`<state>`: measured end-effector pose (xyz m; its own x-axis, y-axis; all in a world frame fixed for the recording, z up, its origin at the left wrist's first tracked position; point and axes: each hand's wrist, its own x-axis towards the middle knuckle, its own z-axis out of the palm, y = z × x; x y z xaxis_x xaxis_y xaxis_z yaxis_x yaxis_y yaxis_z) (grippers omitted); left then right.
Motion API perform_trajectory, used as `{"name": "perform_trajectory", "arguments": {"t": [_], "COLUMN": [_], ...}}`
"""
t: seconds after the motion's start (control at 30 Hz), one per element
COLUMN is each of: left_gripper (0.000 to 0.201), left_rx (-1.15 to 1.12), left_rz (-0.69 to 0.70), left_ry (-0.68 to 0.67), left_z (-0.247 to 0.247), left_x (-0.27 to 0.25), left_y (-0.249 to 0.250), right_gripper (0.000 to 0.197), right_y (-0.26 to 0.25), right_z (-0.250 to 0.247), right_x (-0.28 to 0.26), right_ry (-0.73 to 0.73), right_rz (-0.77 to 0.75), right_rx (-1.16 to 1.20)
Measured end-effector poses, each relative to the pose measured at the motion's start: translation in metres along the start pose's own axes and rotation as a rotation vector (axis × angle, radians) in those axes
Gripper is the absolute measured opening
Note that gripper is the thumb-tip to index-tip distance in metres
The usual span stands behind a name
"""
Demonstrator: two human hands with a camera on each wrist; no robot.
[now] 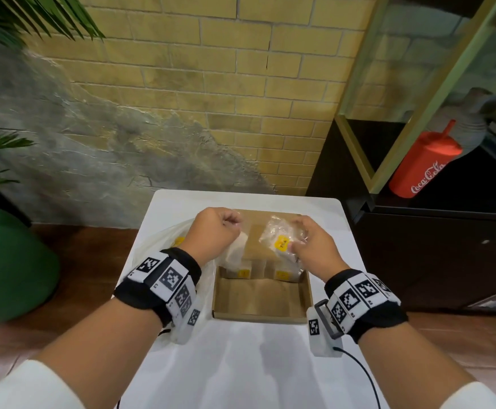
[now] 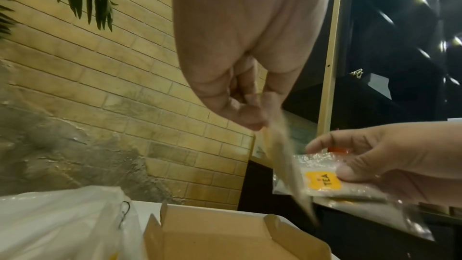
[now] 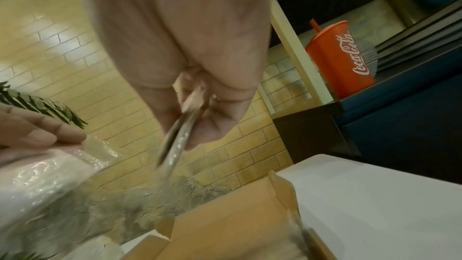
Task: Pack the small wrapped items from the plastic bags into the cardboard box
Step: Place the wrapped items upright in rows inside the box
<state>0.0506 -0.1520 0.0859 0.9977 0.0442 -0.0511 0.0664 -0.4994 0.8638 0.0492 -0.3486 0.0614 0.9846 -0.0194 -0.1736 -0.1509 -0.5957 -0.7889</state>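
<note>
Left hand (image 1: 214, 231) above plastic bag (image 1: 164, 240), grip pinching clear wrapper (image 2: 282, 145). Cardboard box (image 1: 258, 315) open on white table (image 1: 240, 364), two wrapped packets at far end. Right hand (image 1: 311, 246) over box, grip pinching tea packet (image 1: 282, 240).

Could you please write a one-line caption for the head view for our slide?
Both hands, left hand and right hand, hold clear tea packets above an open cardboard box.

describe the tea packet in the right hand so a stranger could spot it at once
On the white table sits an open cardboard box. Above its far end the right hand pinches a clear tea packet. Unlike the packets lying in the box, it is held in the air.
</note>
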Motion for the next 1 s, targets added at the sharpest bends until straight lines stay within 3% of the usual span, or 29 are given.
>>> {"name": "perform_trajectory", "arguments": {"t": [0.13, 0.23, 0.3, 0.37, 0.47, 0.57, 0.63, 0.73, 0.8, 0.87, 0.93, 1.0], "left_gripper": [0.011, 0.011, 0.018, 0.021, 0.009, 0.037, 0.043, 0.026, 0.024, 0.035, 0.046, 0.040], "left_rx": [-0.005, -0.030, -0.052, -0.079, -0.139, -0.165, -0.147, 0.041, 0.269, 0.426, 0.540, 0.579], "left_rz": [-0.083, -0.112, -0.121, -0.149, -0.168, -0.154, -0.189, -0.287, -0.360, -0.417, -0.460, -0.477], "left_ry": [-0.025, -0.072, -0.105, -0.130, -0.193, -0.224, -0.131, -0.013, -0.045, -0.142, -0.202, -0.204], "left_z": [0.008, 0.019, 0.024, 0.027, 0.028, 0.027, 0.021, 0.008, 0.001, 0.000, 0.003, 0.005], "left_x": [-0.002, -0.005, -0.007, -0.007, -0.007, -0.001, 0.006, 0.014, 0.014, 0.011, 0.009, 0.008], "left_y": [-0.002, 0.002, 0.005, 0.006, 0.002, -0.009, -0.021, -0.042, -0.058, -0.075, -0.093, -0.103], "right_gripper": [0.028, 0.018, 0.023, 0.023, 0.010, 0.019, 0.016, 0.033, 0.057, 0.070, 0.065, 0.047], "right_y": [-0.002, -0.013, -0.017, -0.016, -0.014, -0.007, -0.002, 0.007, 0.011, 0.011, 0.011, 0.014], "right_z": [0.012, 0.026, 0.036, 0.042, 0.043, 0.040, 0.034, 0.022, 0.017, 0.015, 0.015, 0.017], "right_x": [-0.002, -0.008, -0.013, -0.012, -0.009, -0.006, -0.006, -0.006, -0.007, -0.009, -0.010, -0.009], "right_ry": [0.111, -0.063, -0.165, -0.148, -0.121, -0.074, -0.050, 0.005, 0.008, -0.028, -0.076, -0.105], "right_rz": [-0.014, -0.078, -0.124, -0.119, -0.094, -0.011, 0.023, 0.045, 0.040, 0.026, 0.018, 0.006], "right_rx": [0.007, -0.016, 0.026, 0.037, 0.000, 0.003, 0.054, 0.115, 0.165, 0.170, 0.111, 0.096]}}
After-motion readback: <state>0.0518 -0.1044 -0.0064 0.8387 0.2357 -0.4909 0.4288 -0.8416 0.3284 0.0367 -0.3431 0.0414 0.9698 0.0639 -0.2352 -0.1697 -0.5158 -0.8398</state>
